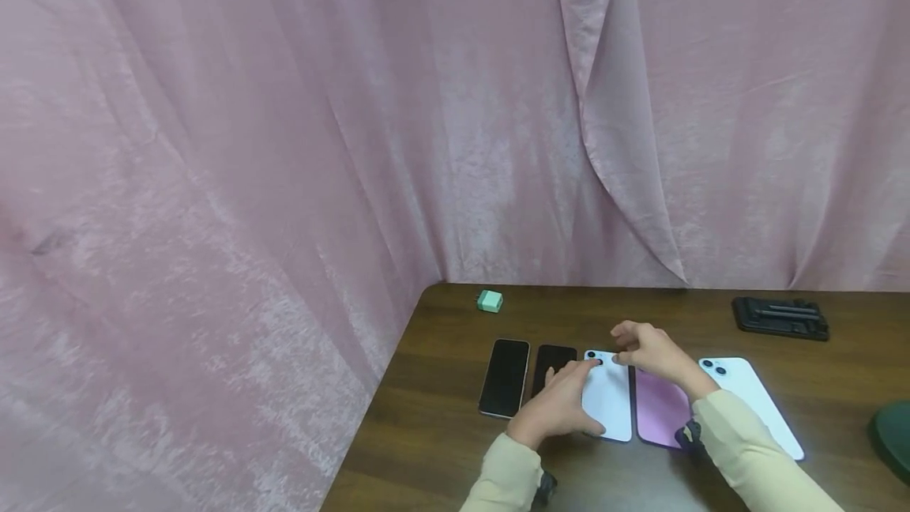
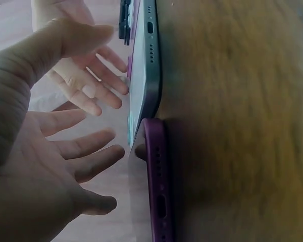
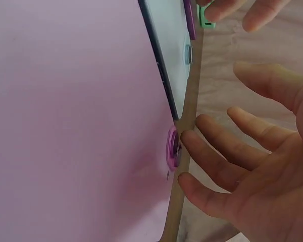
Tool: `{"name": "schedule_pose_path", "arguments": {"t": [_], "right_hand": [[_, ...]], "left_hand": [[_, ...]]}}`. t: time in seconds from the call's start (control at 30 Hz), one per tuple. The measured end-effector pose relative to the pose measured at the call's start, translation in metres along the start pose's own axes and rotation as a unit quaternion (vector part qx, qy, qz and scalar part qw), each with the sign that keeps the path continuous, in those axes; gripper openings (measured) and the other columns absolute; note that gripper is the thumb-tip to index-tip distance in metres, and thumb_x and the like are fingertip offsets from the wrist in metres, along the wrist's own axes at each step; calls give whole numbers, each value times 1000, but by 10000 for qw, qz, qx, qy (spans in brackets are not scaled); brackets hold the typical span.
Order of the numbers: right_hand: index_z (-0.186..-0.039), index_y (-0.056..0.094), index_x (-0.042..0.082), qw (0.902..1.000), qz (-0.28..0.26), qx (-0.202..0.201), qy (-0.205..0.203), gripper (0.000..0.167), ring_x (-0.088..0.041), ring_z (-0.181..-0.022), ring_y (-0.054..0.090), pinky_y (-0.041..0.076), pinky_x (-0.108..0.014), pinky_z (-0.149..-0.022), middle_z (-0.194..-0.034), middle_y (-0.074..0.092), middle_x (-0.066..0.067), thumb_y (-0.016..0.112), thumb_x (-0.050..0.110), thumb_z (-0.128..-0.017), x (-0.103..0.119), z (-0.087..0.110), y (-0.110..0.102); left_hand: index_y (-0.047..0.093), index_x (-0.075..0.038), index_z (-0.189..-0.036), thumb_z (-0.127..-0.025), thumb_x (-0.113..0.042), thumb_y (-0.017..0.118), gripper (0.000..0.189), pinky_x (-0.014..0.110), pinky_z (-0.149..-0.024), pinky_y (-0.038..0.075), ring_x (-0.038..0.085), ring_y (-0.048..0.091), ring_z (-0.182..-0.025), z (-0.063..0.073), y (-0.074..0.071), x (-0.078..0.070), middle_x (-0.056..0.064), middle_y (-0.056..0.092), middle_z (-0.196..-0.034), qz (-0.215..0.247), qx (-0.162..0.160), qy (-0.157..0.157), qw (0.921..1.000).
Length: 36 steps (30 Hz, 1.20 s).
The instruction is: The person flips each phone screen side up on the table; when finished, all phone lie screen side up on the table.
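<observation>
My left hand (image 1: 558, 405) hovers with fingers spread at the left side of a pale blue phone (image 1: 611, 409), thumb close to its bottom corner. Over the top end of that phone is my right hand (image 1: 657, 350), fingers loosely bent and holding nothing. A pink-purple phone (image 1: 657, 405) lies back up beside it, partly under my right wrist; its camera bump (image 3: 174, 146) shows near the right fingertips. To the left, a dark-screened phone (image 1: 553, 358) is partly hidden by my left hand; its purple edge (image 2: 159, 176) appears in the left wrist view.
Another black-screened phone (image 1: 504, 378) lies at the row's left end, and a white phone (image 1: 757, 409) at its right, partly behind my sleeve. Behind them are a mint-green charger cube (image 1: 490, 301) and a black tool case (image 1: 780, 317). A dark green object (image 1: 892, 437) stands at the right edge.
</observation>
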State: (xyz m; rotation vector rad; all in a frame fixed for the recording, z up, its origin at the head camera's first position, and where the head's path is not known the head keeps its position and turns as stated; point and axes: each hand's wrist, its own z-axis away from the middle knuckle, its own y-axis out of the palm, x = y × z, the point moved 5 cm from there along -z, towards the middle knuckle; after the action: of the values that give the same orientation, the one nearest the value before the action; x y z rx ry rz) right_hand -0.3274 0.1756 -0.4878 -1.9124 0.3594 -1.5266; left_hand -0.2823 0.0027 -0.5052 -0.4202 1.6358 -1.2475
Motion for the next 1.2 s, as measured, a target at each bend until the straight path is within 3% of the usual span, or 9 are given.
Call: {"name": "schedule_pose_path", "arguments": {"t": [0.27,0.6,0.73,0.97,1.2], "right_hand": [[-118,59,-15,9996,170,203,-60,44,-45,-103,64,55,-53,-85,-109,67,-29,77,4,-83,-3,-2,5],[-116,61,-14,9984,476,284,-79,36,-43,-101,65,55,-53,-84,-106,68,-26,71,6,-88,4,-8,13],[-113,63,-14,9980,601,188,-69,30,-40,-96,66,55,-52,-81,-100,69,-23,68,4,-90,7,-9,13],[-105,66,-11,9967,782,52,-198,20,-24,-78,64,55,-42,-69,-85,68,-10,67,1,-89,8,-10,15],[-102,67,-10,9963,847,-19,-160,18,-21,-74,59,52,-39,-66,-80,65,-6,65,-3,-85,7,-10,15]], "left_hand": [[50,-22,-147,-69,-23,94,90,68,-113,19,9,46,-132,-4,4,-2,-7,52,-140,-341,15,-12,9994],[59,-25,-139,-66,-21,95,82,64,-114,23,9,48,-127,-2,6,-10,-8,54,-132,-954,31,-23,9954],[61,-25,-136,-65,-22,96,79,62,-114,23,10,49,-125,-2,6,-12,-8,55,-130,-1017,12,-78,9948],[62,-28,-135,-64,-22,96,79,60,-115,23,8,49,-125,0,9,-16,-10,55,-129,-1154,30,-146,9932],[64,-28,-133,-64,-22,97,77,60,-115,24,9,49,-124,0,10,-19,-9,55,-127,-1041,12,-171,9944]]}}
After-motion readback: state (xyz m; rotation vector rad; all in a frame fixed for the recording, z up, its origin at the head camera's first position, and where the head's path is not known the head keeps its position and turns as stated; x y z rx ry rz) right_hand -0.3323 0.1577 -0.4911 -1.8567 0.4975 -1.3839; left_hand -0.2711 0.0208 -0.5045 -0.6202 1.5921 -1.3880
